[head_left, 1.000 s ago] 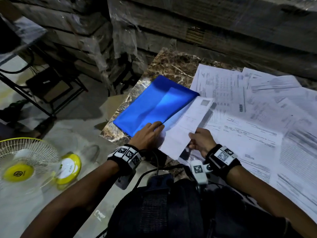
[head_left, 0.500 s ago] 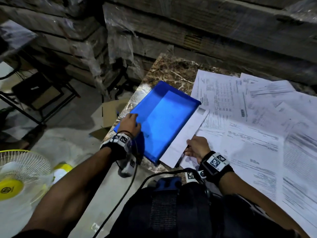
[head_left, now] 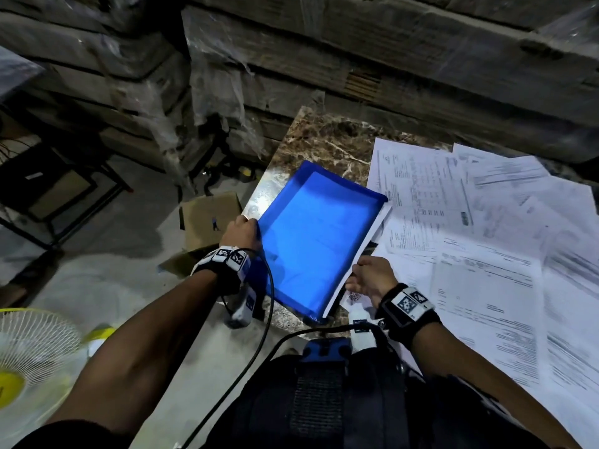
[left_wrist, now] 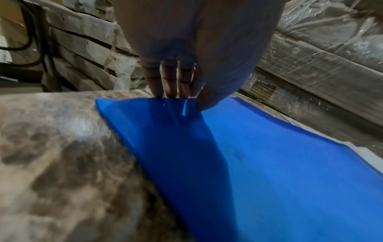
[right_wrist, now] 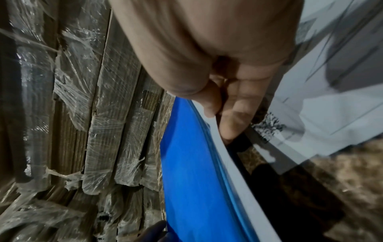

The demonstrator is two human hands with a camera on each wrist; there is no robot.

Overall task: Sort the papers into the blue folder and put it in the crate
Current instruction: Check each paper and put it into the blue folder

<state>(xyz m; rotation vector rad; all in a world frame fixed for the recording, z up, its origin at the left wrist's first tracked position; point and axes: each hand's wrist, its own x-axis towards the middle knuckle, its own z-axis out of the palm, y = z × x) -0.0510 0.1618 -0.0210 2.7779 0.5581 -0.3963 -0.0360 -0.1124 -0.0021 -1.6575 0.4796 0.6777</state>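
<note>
Currently a sheet of paper (head_left: 356, 254) is being slid into the blue folder (head_left: 311, 241), which lies at the near left corner of a brown marble table (head_left: 327, 137). The folder's left edge is pinched by the left hand (head_left: 241, 231), thumb on top and fingers beneath. The sheet's protruding white edge is pinched by the right hand (head_left: 369, 277). Next, the sheet probably needs pushing fully in. Many loose papers (head_left: 486, 254) are spread to the right. No crate can be seen. Plastic-wrapped boxes (head_left: 356, 59) are stacked behind; a fan (head_left: 32, 351) stands on the floor.
</note>
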